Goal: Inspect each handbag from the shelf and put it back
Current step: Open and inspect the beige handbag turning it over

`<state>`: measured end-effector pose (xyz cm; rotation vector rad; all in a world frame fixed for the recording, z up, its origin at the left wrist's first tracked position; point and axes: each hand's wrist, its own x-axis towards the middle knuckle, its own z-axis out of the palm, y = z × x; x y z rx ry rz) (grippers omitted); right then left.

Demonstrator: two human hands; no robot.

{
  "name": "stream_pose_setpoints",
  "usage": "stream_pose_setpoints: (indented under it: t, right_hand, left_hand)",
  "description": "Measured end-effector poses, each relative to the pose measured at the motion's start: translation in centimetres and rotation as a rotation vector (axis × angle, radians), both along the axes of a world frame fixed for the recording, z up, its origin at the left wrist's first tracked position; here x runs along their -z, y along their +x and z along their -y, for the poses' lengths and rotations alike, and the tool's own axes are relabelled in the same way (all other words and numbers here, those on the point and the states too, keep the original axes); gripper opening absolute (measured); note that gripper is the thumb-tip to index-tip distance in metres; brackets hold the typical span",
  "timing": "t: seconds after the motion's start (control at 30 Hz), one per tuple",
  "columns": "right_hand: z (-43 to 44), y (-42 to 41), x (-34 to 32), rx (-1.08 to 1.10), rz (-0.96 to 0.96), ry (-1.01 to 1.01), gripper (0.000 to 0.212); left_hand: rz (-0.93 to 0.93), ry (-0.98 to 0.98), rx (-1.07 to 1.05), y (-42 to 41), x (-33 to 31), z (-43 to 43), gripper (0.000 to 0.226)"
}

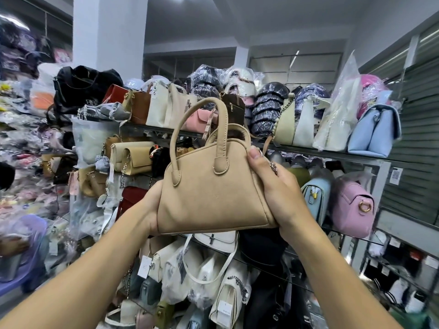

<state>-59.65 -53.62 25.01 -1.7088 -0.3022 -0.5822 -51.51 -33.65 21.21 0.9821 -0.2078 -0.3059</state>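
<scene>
The top shelf [332, 155] slopes from the middle left of the frame down to the right edge. From left to right it carries a black bag [83, 86], a reddish bag [114, 93], a brown bag [140, 108], a cream bag [159, 106], a pink bag [202, 118], stacked dark plastic-wrapped bags [267, 110], a white bag [304, 125] and a light blue bag [374, 132]. At the right, the lower shelf [356, 237] holds a lilac bag [351, 207] just beside a pale blue bag [317, 195].
</scene>
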Motion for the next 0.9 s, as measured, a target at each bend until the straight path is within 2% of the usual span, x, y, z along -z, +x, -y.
stream_pose_setpoints:
  t: [0.07,0.13,0.2,0.4,0.5,0.6,0.67,0.7,0.8,0.9]
  right_hand:
    - [0.2,0.1,-0.2,-0.021,-0.039,0.052,0.089]
    - [0.8,0.1,-0.4,-0.071,-0.060,0.126,0.056]
    - [1.3,0.2,-0.7,-0.108,-0.078,0.197,0.043]
    - [3.0,1.5,-0.6,-0.177,-0.127,0.382,0.044]
    - [3.6,2.1,-0.6,-0.249,-0.144,0.468,0.033]
    - [3.9,2.5,-0.4,-0.292,-0.170,0.534,0.054]
    - [4.4,2.5,-0.4,-0.295,-0.214,0.581,0.041]
    - [4.6,2.4,-0.3,-0.320,-0.245,0.615,0.041]
    - [5.0,2.8,0.8,-0.292,-0.330,0.679,0.057]
    - [4.9,2.9,1.7,-0.252,-0.382,0.737,0.061]
  left_hand:
    - [-0.014,-0.002,0.004,0.2,0.0,-0.1,0.058]
    - [-0.005,0.003,-0.023,0.2,-0.2,-0.1,0.062]
    - [0.009,0.004,-0.058,0.3,-0.4,-0.2,0.059]
    - [0.089,0.096,-0.188,0.2,-0.8,-0.2,0.059]
    - [0.109,0.151,-0.201,-0.1,-1.0,-0.2,0.061]
    - [0.166,0.204,-0.209,-0.6,-1.6,0.0,0.058]
    - [0.220,0.230,-0.239,-0.8,-2.0,0.4,0.056]
    - [0.243,0.243,-0.243,-0.9,-2.1,0.6,0.057]
    - [0.272,0.302,-0.262,-1.3,-2.4,1.1,0.061]
    - [0.287,0.364,-0.286,-1.9,-2.8,1.4,0.065]
